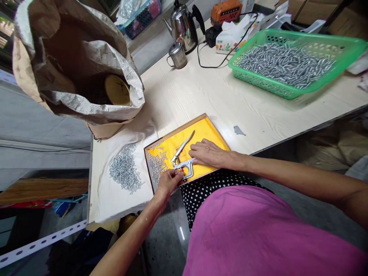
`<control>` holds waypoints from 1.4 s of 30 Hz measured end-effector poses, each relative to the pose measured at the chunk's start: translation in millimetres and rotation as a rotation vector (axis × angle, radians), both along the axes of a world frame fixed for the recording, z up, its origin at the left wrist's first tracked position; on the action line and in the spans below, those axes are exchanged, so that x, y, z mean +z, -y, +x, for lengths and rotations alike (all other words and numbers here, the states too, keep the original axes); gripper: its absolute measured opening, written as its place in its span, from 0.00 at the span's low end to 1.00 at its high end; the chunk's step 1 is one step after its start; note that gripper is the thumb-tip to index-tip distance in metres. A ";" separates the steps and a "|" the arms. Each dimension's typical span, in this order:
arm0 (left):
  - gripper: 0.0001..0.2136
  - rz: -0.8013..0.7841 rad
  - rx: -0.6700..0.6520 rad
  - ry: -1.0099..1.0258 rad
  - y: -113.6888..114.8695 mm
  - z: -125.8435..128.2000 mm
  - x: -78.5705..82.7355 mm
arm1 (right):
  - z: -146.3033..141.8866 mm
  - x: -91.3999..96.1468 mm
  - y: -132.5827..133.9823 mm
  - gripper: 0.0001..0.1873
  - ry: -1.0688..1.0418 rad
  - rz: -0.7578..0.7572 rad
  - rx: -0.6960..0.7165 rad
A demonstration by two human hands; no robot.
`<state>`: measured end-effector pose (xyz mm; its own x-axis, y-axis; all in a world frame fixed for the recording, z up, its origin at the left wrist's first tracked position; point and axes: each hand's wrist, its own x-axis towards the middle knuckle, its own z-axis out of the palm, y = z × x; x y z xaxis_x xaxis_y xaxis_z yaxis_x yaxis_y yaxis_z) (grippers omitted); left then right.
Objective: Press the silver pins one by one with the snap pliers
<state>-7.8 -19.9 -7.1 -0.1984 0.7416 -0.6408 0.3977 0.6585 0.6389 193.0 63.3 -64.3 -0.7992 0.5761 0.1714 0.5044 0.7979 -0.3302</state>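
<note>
A pair of silver hand-press pliers [188, 165] with a C-shaped jaw and a spring lies over a shallow tray [211, 132] with a yellow bottom. My right hand [205, 153] is closed on one handle; the other handle sticks up and away, spread apart. At the jaw, my left hand [171, 180] has its fingertips pinched together. What they hold, if anything, is too small to make out. A little red shows in the jaw beside them. Small metal pins [156, 165] lie loose in the tray's left end, by my left hand.
Left of the tray, a heap of similar metal pieces [125, 168] rests on white cloth. Behind it stands a large open paper sack [115, 117]. A green basket [258, 82] of metal pieces sits back right. A kettle [182, 27], metal cup [177, 57] and orange battery [225, 12] line the back.
</note>
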 end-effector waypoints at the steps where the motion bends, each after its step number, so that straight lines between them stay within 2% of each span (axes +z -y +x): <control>1: 0.21 0.004 -0.004 0.000 0.6 -0.1 -0.3 | -1.7 2.3 -5.1 0.10 -0.011 0.005 -0.007; 5: 0.22 0.019 0.009 -0.016 3.4 -0.5 -3.7 | -14.3 5.8 -33.0 0.09 0.019 0.154 -0.011; 10: 0.20 0.040 -0.040 -0.060 5.9 -2.2 -8.6 | -25.7 8.6 -60.5 0.12 0.115 0.280 0.094; 14: 0.17 0.052 -0.088 -0.096 6.7 -6.4 -12.9 | -20.8 18.2 -59.8 0.15 0.163 0.228 0.065; 17: 0.17 0.060 -0.107 -0.117 7.2 -8.6 -15.9 | -10.5 23.0 -52.3 0.10 0.173 0.119 0.018; 18: 0.17 0.063 -0.112 -0.119 7.4 -8.9 -16.7 | -6.0 23.1 -49.4 0.12 0.147 0.088 0.011; 23: 0.18 0.079 -0.130 -0.135 8.1 -9.7 -19.2 | 19.0 14.2 -35.9 0.45 0.036 0.026 0.064; 26: 0.18 0.075 -0.135 -0.149 8.5 -10.0 -19.0 | 27.4 9.2 -31.2 0.51 0.045 0.014 0.088; 33: 0.17 0.095 -0.128 -0.193 8.9 -9.6 -20.4 | 27.1 9.3 -18.7 0.43 0.030 0.038 0.065; 37: 0.15 0.088 -0.198 -0.264 10.2 -9.7 -17.2 | 27.8 9.9 -7.1 0.35 0.008 0.048 0.034; 39: 0.14 0.201 -0.276 -0.391 12.8 -6.2 -10.7 | 27.7 11.1 -3.2 0.33 0.001 0.034 0.023; 42: 0.11 0.519 -0.428 -0.641 15.8 6.5 -0.6 | 26.1 13.3 0.1 0.35 0.002 0.002 -0.002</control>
<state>-1.3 -35.7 -7.8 -0.0432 0.9965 -0.0711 0.9197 0.0674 0.3867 219.1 63.3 -51.0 -0.7982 0.5777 0.1708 0.5069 0.7973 -0.3276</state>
